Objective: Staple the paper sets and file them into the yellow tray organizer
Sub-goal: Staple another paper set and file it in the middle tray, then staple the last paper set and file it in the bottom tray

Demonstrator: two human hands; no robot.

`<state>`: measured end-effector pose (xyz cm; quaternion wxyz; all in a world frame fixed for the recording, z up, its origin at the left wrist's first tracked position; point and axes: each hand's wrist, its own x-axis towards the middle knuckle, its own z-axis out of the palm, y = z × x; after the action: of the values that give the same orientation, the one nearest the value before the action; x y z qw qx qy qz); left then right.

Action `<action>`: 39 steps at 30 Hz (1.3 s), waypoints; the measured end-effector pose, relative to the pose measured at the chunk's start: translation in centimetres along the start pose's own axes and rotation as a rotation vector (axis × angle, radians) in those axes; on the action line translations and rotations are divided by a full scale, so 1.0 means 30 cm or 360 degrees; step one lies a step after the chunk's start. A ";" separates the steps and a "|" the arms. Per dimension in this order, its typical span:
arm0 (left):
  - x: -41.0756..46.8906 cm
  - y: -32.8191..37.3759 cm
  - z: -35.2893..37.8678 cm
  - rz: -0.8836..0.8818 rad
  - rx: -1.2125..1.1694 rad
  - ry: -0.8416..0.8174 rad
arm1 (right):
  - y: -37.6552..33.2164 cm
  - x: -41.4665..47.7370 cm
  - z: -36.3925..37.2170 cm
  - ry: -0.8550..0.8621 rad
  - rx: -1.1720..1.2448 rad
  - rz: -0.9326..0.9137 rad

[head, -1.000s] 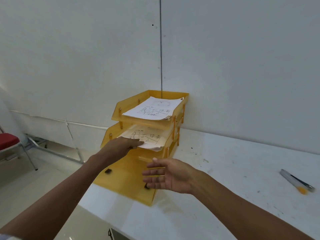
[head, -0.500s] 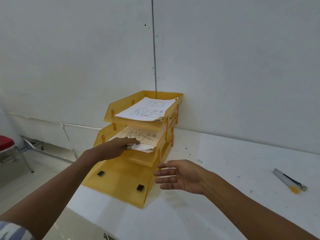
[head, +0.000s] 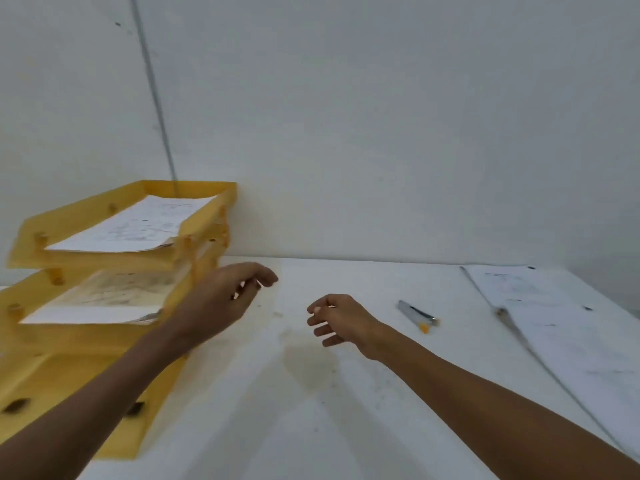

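The yellow tray organizer (head: 31, 233) stands at the left against the wall, three tiers high. A paper set (head: 138, 225) lies in its top tray and another paper set (head: 100, 299) in the middle tray; the bottom tray holds no paper. My left hand (head: 225, 299) hovers just right of the organizer with loosely curled fingers, holding nothing. My right hand (head: 341, 318) hangs over the white table, fingers relaxed, also holding nothing. A small silver stapler (head: 417, 315) with an orange tip lies to the right of my right hand. Loose papers (head: 554, 323) lie at the far right.
The white table (head: 311, 410) runs along a white wall and shows scuffs and a faint stain near the middle. A thin dark rod or pen (head: 509, 320) lies across the left edge of the loose papers.
My left hand has come off the paper set in the middle tray and moved right, out of the organizer. The view has swung right, bringing the loose papers into sight.
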<state>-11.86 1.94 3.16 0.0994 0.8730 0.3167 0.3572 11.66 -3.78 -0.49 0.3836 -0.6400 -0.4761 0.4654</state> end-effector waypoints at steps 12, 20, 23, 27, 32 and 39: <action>0.211 0.472 0.828 -0.0241 -0.0745 -0.0584 | 0.323 -0.158 -0.744 0.1047 -0.0582 0.0111; 0.340 0.739 1.157 -0.0673 -0.0898 -0.0818 | 0.549 -0.300 -1.065 0.1232 -0.1473 0.0661; 0.368 0.826 1.206 -0.0925 -0.1116 -0.0870 | 0.622 -0.326 -1.148 0.1196 -0.1486 0.0921; 0.406 0.901 1.257 -0.1116 -0.1262 -0.0783 | 0.696 -0.347 -1.213 0.1406 -0.1528 0.1069; 0.420 0.939 1.283 -0.1127 -0.1282 -0.0798 | 0.708 -0.356 -1.241 0.1581 -0.1475 0.0984; 0.421 0.982 1.296 -0.1255 -0.1280 -0.0800 | 0.692 -0.383 -1.333 0.1453 -0.1331 0.1090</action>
<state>35.91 -11.10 -6.17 0.6171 0.6418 0.4230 0.1682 54.04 -22.04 -6.35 0.0989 -0.9787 -0.1786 0.0232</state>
